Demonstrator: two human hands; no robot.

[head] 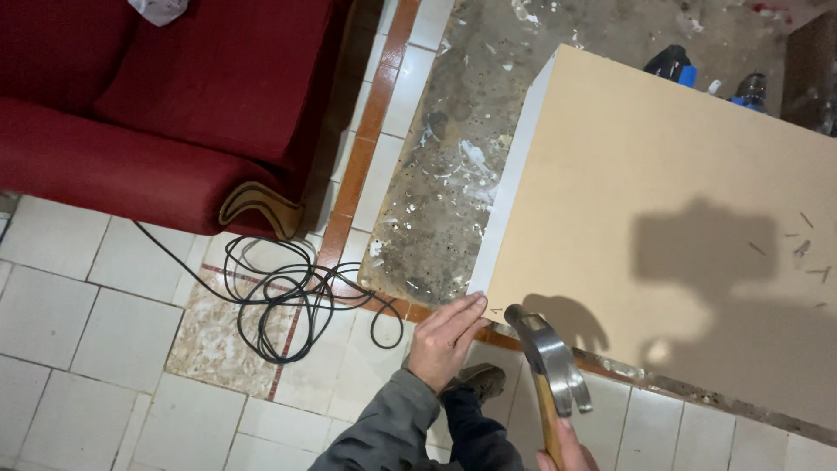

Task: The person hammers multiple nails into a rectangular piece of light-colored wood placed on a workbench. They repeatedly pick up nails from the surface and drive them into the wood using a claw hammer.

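Head view, looking down. Item: steel claw hammer with wooden handle, gripped low on the handle by the right hand, which is mostly out of frame; head poised at the near corner of a large tan fibreboard panel. Likely head-heavy, rigid; best held near the handle's end. Left hand: flat, fingers extended, resting against the panel corner, grasping nothing visible. Nearby: coiled black cable on white floor tiles; red upholstered sofa; loose small nails on the panel.

Tiled floor carries red sofa, coiled black cable, tan board
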